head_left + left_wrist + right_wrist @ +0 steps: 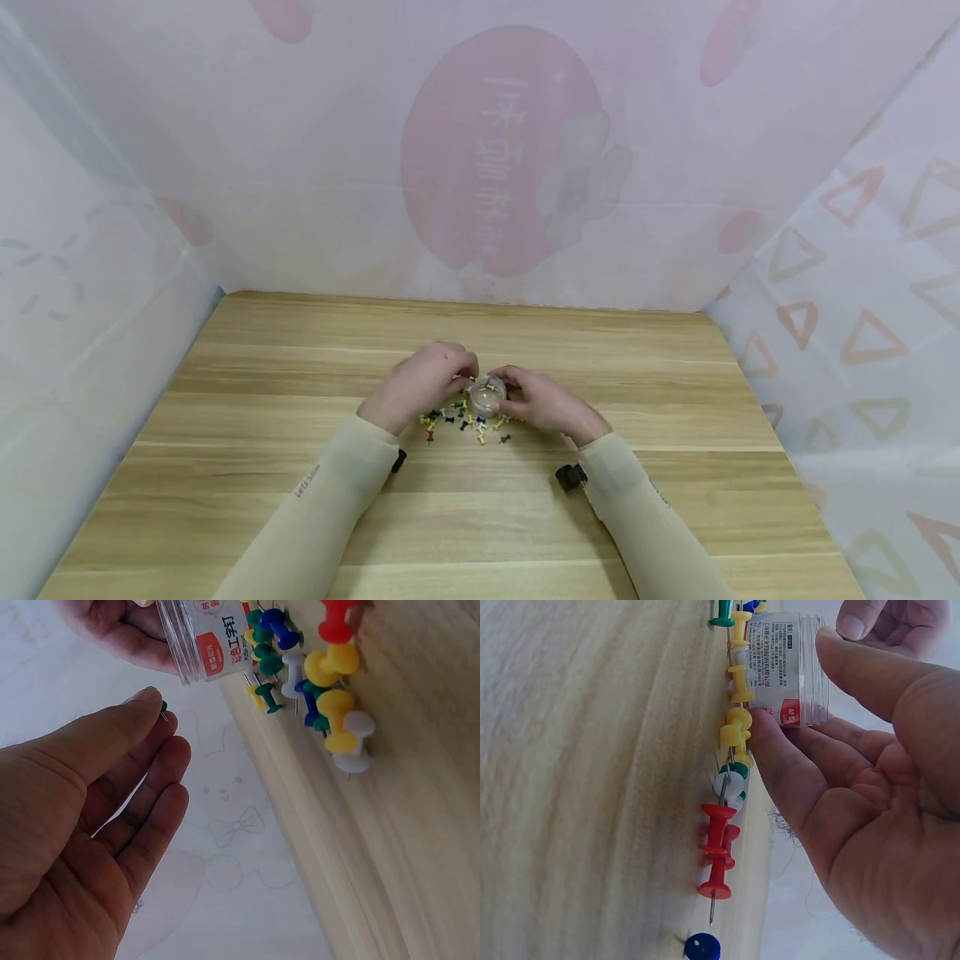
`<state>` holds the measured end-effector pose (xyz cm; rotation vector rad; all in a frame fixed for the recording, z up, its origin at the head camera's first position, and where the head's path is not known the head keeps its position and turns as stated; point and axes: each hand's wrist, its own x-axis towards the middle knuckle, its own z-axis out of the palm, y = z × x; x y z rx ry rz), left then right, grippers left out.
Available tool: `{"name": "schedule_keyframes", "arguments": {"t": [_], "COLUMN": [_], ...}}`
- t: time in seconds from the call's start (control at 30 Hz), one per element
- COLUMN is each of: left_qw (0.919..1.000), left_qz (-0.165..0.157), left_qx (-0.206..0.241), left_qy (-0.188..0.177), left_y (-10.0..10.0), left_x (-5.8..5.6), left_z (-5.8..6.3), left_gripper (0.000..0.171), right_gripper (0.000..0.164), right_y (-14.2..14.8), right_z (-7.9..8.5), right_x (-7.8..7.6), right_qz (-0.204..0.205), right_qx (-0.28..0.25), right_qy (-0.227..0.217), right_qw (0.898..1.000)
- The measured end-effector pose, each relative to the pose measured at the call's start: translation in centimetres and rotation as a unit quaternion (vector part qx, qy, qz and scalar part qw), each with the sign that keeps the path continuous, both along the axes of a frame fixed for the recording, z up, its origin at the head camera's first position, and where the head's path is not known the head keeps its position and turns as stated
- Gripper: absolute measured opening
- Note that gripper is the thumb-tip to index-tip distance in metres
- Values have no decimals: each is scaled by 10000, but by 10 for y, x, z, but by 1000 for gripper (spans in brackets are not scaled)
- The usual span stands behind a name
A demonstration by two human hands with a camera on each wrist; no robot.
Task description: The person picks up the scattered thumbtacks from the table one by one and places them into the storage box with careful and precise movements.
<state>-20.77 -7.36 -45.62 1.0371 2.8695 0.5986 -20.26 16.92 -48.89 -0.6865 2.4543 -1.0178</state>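
A small clear plastic jar with a red and white label stands on the table among loose push pins. My right hand grips the jar, thumb at its rim and fingers around its side, as the right wrist view shows. Left of the jar's mouth, my left hand pinches a green push pin between thumb and index finger. Most of that pin is hidden by the fingertips. A few pins seem to lie inside the jar, though they are too small to count.
Several push pins lie scattered in front of the jar, including a red pin, a green pin and a yellow pin. They rest on a wood-grain table. Printed cloth walls rise at the back and both sides.
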Motion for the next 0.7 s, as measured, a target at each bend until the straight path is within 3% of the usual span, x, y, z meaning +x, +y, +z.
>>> {"name": "schedule_keyframes", "arguments": {"t": [0.3,0.7], "left_qw": [9998,9996], "left_qz": [-148,-222], "left_qx": [103,-103], "left_qy": [101,102], "left_y": [5,14], "left_x": [4,7], "left_z": [-4,-6], "left_gripper": [11,14], "right_gripper": [57,56], "right_y": [1,2], "right_z": [0,0], "right_x": [-1,-1], "right_qz": [16,-11], "right_qx": [-23,71], "right_qy": [-50,-35], "right_qw": [10000,10000]}}
